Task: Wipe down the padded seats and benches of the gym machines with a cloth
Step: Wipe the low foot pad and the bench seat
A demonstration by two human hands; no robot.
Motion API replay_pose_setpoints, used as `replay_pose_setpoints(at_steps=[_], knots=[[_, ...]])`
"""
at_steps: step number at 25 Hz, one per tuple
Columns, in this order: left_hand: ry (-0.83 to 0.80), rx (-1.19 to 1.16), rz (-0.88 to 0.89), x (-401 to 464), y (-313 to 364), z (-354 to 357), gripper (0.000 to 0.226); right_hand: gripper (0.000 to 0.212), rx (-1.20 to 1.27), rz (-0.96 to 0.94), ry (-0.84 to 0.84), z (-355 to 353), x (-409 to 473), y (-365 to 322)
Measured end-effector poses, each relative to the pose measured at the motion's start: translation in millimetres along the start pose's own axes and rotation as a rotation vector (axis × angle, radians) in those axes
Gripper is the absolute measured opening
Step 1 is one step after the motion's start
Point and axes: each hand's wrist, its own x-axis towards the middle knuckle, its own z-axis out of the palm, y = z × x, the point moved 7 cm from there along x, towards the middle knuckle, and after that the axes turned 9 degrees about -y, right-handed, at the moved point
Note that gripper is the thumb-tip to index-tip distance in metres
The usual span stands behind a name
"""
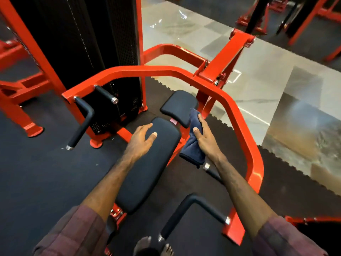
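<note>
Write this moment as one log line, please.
right hand: holds blue cloth | left hand: open over long pad | small pad: untouched

The right hand (203, 137) hides part of the cloth (193, 143); both sleeves (73, 235) are cropped.

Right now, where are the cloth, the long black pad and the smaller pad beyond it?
cloth (191, 145), head view, on its folded middle below the thumb.
long pad (147, 167), head view, on its bare centre.
small pad (178, 105), head view, on its top face.
</note>
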Motion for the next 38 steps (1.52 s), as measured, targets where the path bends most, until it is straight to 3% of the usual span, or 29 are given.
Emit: replay_pose_setpoints(at_steps=[7, 12, 17, 21, 24, 27, 28, 30, 32, 33, 36, 38], knots=[[0.059, 0.098, -0.053, 85, -1, 52, 0.057, 0.06, -0.206, -0.173, -0.016, -65, 108, 21], [0.192, 0.165, -0.162, 161, -25, 89, 0.058, 0.059, -0.407, -0.268, -0.09, -66, 199, 54], [0.201, 0.236, -0.19, 240, -51, 112, 0.067, 0.063, -0.944, -0.231, -0.231, -17, 268, 93], [0.166, 0.308, -0.238, 256, -70, 127, 0.07, 0.062, -1.355, -0.559, -0.314, 8, 239, 128], [0.18, 0.346, -0.226, 253, -77, 130, 0.071, 0.065, -1.399, -0.648, -0.271, -17, 251, 129], [0.187, 0.371, -0.21, 258, -84, 128, 0.071, 0.064, -1.332, -0.408, -0.131, 3, 295, 104], [0.184, 0.372, -0.216, 257, -86, 128, 0.071, 0.065, -1.337, -0.377, -0.151, 22, 297, 97], [0.172, 0.343, -0.208, 256, -86, 130, 0.071, 0.065, -1.397, -0.513, -0.309, 52, 277, 103], [0.158, 0.306, -0.201, 256, -82, 128, 0.074, 0.064, -1.453, -0.665, -0.391, 32, 253, 118], [0.159, 0.29, -0.204, 256, -82, 127, 0.074, 0.063, -1.43, -0.65, -0.381, 9, 251, 121], [0.16, 0.29, -0.209, 258, -82, 126, 0.072, 0.063, -1.35, -0.441, -0.184, -36, 293, 114], [0.154, 0.282, -0.22, 258, -84, 128, 0.072, 0.063, -1.275, -0.304, -0.161, -18, 331, 100]])
